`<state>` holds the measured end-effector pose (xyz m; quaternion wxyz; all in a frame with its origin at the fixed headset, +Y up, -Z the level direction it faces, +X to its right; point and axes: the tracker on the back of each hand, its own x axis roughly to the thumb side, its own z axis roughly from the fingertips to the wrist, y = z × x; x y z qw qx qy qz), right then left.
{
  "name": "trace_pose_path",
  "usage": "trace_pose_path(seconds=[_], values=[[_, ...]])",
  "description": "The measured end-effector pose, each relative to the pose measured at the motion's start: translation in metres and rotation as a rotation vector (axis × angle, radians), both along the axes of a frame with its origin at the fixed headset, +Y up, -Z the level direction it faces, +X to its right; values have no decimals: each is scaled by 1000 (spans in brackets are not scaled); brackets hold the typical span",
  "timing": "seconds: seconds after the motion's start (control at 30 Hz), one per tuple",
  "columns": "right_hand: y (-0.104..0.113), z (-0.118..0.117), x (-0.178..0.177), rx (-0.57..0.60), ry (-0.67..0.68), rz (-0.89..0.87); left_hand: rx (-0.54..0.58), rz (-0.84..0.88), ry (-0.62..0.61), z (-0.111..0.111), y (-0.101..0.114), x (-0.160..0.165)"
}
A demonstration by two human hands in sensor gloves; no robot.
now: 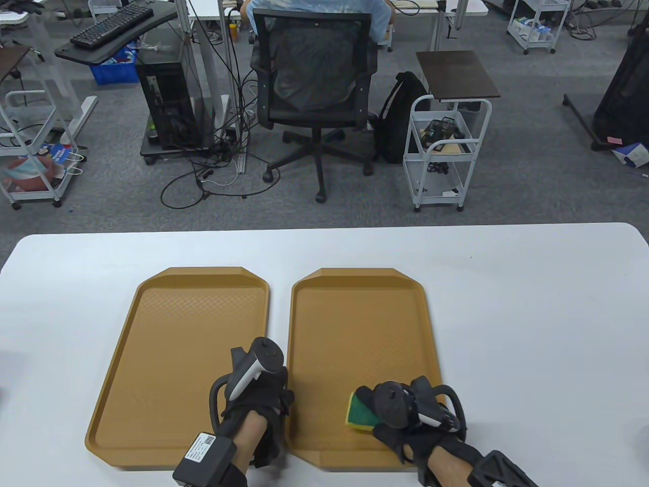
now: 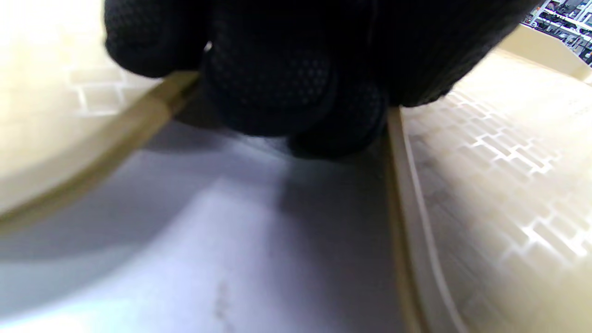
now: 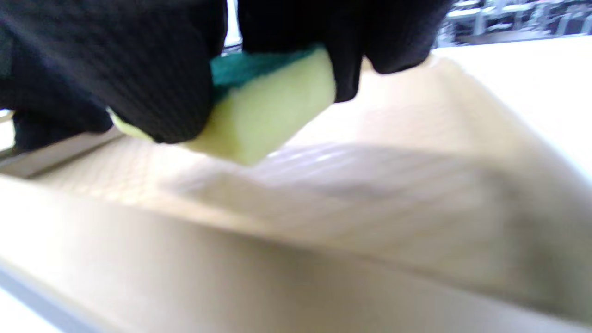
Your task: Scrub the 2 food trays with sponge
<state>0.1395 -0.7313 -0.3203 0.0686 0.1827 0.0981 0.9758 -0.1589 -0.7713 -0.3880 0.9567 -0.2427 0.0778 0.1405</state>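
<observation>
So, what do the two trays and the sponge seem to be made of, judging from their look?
Left tray and right tray: probably moulded plastic, tan, matte, with a fine embossed grid on the floor and a smooth raised rim. Sponge, gripped by the right hand: soft yellow foam with a green layer, likely a fibrous scouring pad; the foam looks porous and dull.

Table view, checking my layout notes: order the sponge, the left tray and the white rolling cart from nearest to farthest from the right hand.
1. sponge, held in the right hand.
2. left tray, across on the left.
3. white rolling cart, on the floor beyond the table.
</observation>
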Motion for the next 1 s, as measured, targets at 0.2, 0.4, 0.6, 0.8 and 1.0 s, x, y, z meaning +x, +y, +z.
trace_pose_path(seconds=[0.2,0.4,0.6,0.8,1.0], values=[[22,28,76,73,-164,-37,-5,-226,-42,-2,8,26],[30,39,110,144,-234,-130,-29,-434,-4,-12,9,53],[43,41,123,176,-228,-219,60,-462,94,-23,7,63],[50,49,138,179,-222,-297,-101,-47,241,-32,9,27],[54,51,144,178,-224,-342,-211,347,270,-24,21,-4]])
